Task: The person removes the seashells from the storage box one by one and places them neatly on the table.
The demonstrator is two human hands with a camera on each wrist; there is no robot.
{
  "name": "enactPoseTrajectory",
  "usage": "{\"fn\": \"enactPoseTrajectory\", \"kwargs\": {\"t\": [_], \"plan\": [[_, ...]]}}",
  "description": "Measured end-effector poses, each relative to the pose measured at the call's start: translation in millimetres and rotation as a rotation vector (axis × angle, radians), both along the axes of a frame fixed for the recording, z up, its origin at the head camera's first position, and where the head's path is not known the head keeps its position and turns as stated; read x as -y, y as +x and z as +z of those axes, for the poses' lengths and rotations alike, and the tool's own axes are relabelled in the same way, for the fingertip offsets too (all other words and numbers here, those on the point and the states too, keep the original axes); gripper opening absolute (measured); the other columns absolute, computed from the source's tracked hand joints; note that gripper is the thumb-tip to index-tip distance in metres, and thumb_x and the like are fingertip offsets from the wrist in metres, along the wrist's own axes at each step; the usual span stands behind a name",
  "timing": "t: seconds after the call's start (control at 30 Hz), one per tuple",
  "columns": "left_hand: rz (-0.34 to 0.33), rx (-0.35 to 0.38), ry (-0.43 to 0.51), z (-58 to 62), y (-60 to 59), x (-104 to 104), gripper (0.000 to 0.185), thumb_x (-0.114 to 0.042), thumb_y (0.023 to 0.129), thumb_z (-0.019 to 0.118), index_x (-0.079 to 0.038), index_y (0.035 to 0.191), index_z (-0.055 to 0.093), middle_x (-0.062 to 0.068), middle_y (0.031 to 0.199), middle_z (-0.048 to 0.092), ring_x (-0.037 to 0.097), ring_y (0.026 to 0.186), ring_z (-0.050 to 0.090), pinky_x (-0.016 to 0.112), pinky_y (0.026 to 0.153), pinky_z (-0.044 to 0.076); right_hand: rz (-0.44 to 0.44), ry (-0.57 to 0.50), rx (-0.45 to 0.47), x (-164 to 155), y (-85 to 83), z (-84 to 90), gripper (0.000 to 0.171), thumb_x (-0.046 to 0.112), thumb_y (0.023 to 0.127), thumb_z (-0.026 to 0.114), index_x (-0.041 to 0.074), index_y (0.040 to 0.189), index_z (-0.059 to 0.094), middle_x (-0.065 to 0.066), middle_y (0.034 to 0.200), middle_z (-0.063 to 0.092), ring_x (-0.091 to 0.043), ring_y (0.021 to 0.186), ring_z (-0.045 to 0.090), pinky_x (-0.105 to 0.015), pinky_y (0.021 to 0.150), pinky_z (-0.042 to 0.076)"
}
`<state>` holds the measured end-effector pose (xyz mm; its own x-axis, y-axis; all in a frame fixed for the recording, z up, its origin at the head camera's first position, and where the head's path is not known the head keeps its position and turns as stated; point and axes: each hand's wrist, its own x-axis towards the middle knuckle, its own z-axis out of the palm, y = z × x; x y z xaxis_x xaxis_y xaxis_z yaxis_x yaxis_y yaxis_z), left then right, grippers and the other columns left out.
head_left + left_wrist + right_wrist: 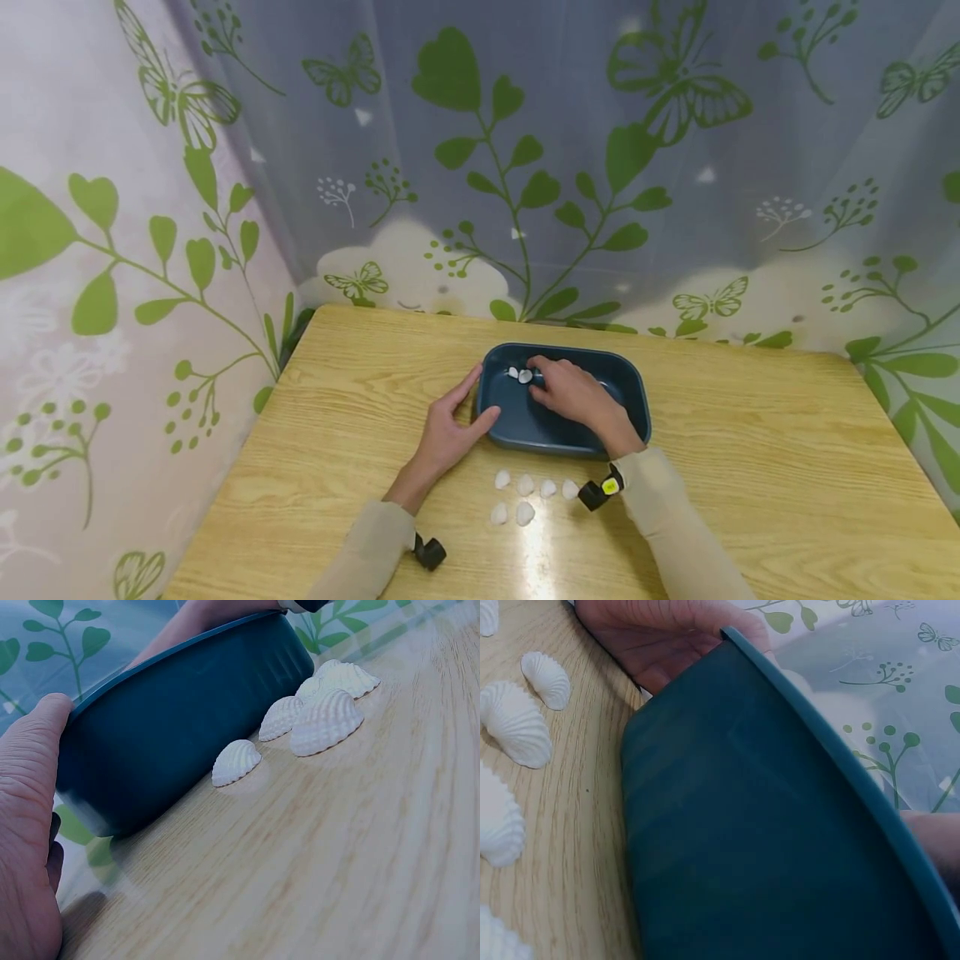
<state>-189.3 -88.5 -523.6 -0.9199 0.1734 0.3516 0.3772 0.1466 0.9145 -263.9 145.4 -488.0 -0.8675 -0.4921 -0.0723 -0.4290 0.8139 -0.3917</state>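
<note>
Centre frame — your left hand (pixel 450 425), fingers straight, steadies the blue tray (pixel 633 392); your right hand (pixel 573 392) pinches a shell (pixel 525 376) inside.

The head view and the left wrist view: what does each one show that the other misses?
Only the head view shows the right hand reaching inside the blue dish, two shells in the dish, and the leaf-print curtain. Only the left wrist view shows the ridges on the shells and the dish's outer wall close up. Both show the left hand against the dish's end, the loose shells beside it, and the wooden table.
</note>
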Motion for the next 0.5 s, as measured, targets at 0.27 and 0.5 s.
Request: {"fn": "enactPoseTrajectory", "kwargs": {"t": [0.27, 0.5], "plan": [[-0.002, 0.020, 0.009, 2.5, 1.4, -0.2, 0.066, -0.008, 0.096, 0.076, 0.003, 0.154, 0.047, 0.018, 0.159, 0.046, 0.027, 0.149, 0.041, 0.037, 0.124, 0.033, -0.005, 0.000, 0.024, -1.0, 0.2, -2.1, 0.036, 0.018, 0.104, 0.065, 0.001, 0.135, 0.064, 0.002, 0.064, 0.053, -0.012, 0.052, 0.046, -0.025, 0.049, 0.035], [-0.008, 0.020, -0.003, 4.1, 1.9, 0.5, 0.066, -0.008, 0.096, 0.075, 0.002, 0.155, 0.046, 0.018, 0.159, 0.046, 0.028, 0.150, 0.041, 0.036, 0.124, 0.033, -0.001, -0.034, -0.011, -1.7, 1.1, -3.8, 0.033, 0.018, 0.104, 0.064, 0.002, 0.134, 0.063, 0.002, 0.064, 0.052, -0.012, 0.052, 0.047, -0.026, 0.048, 0.036]]}}
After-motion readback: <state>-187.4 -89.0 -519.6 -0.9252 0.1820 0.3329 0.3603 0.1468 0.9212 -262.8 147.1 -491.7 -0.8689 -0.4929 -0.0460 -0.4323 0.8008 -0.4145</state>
